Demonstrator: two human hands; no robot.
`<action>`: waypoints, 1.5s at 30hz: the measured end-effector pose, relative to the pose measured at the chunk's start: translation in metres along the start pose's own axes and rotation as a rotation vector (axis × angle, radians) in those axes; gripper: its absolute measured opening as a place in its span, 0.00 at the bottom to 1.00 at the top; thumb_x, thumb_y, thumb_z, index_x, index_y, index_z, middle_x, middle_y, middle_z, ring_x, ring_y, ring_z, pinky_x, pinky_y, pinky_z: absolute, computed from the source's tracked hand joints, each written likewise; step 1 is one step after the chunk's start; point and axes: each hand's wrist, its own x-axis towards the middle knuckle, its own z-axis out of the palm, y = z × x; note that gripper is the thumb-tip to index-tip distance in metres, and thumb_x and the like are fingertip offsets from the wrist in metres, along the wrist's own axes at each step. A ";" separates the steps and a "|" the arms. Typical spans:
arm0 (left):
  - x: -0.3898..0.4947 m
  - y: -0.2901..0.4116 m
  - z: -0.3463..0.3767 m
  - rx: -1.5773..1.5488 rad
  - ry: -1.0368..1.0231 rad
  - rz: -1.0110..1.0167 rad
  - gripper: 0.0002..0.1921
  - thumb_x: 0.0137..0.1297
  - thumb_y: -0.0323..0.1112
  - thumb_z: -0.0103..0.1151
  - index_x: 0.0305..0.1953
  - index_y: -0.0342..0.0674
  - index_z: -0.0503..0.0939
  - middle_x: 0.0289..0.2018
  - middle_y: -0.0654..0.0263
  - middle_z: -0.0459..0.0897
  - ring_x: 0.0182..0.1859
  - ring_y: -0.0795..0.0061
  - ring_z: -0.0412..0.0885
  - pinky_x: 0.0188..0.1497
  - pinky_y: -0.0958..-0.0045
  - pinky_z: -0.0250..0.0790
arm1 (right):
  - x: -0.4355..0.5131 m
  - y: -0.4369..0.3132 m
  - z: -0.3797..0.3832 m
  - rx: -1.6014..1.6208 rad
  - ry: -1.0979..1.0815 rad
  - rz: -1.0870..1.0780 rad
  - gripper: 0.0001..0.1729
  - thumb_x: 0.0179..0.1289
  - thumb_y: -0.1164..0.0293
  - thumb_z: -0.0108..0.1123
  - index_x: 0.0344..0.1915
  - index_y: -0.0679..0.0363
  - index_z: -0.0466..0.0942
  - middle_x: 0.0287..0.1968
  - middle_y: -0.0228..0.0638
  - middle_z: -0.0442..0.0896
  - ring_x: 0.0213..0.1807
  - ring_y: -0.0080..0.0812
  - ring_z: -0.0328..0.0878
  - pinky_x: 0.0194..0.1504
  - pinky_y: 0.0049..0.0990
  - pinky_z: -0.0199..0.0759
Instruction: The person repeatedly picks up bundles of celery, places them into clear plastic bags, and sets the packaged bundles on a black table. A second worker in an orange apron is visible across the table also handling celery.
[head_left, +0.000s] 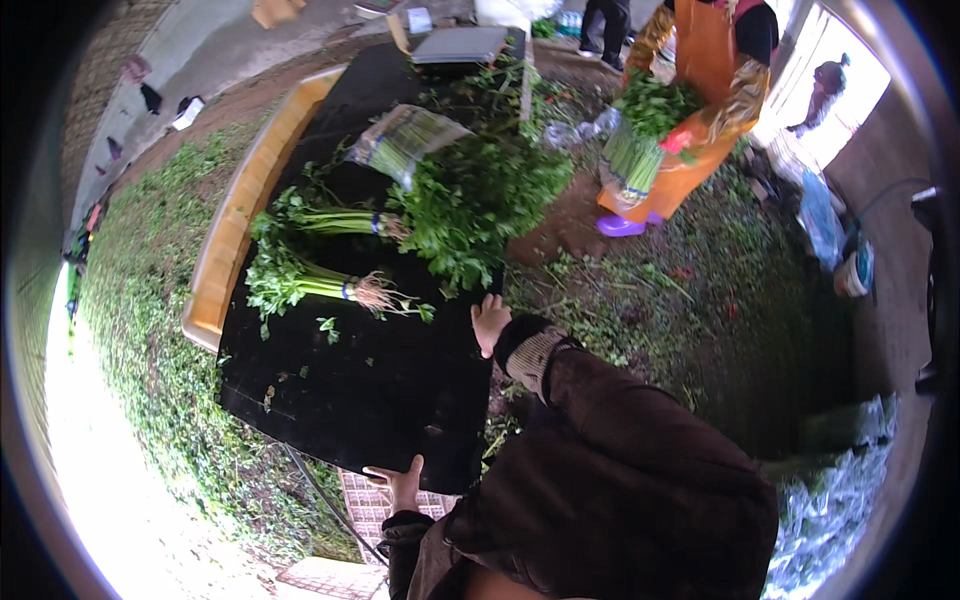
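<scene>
My left hand rests with spread fingers on the near edge of a black tabletop. At the table's right edge lies my right hand, fingers apart, nothing held in it. Beyond it on the table are a banded bunch of celery with roots, a second banded bunch, a large heap of leafy celery and a clear plastic bag of celery stalks. Neither hand touches the bunches. Small leaf scraps lie on the black surface.
A yellow plastic crate stands along the table's left side. A flat scale sits at the far end. A co-worker in an orange apron holds bagged celery beyond the right side. Leaf litter covers the ground; clear plastic lies lower right.
</scene>
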 end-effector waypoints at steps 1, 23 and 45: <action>0.001 -0.002 -0.001 -0.088 -0.042 0.005 0.76 0.51 0.47 0.78 0.70 0.41 0.10 0.72 0.35 0.22 0.72 0.50 0.55 0.68 0.57 0.64 | -0.001 -0.001 -0.001 0.020 0.011 0.023 0.40 0.69 0.63 0.57 0.76 0.58 0.53 0.75 0.57 0.53 0.73 0.61 0.55 0.56 0.56 0.69; 0.006 -0.002 -0.012 -0.023 -0.139 -0.009 0.78 0.50 0.63 0.74 0.67 0.33 0.09 0.73 0.31 0.31 0.73 0.40 0.53 0.70 0.52 0.58 | 0.002 0.002 -0.007 0.092 -0.161 0.001 0.53 0.64 0.70 0.66 0.78 0.61 0.39 0.79 0.55 0.38 0.79 0.59 0.39 0.70 0.49 0.58; -0.002 -0.001 -0.005 -0.200 -0.103 0.002 0.79 0.45 0.58 0.79 0.70 0.37 0.12 0.71 0.34 0.12 0.76 0.36 0.41 0.72 0.54 0.56 | -0.006 0.006 -0.005 0.140 0.047 -0.009 0.63 0.32 0.56 0.86 0.66 0.64 0.57 0.63 0.56 0.61 0.70 0.60 0.56 0.58 0.45 0.72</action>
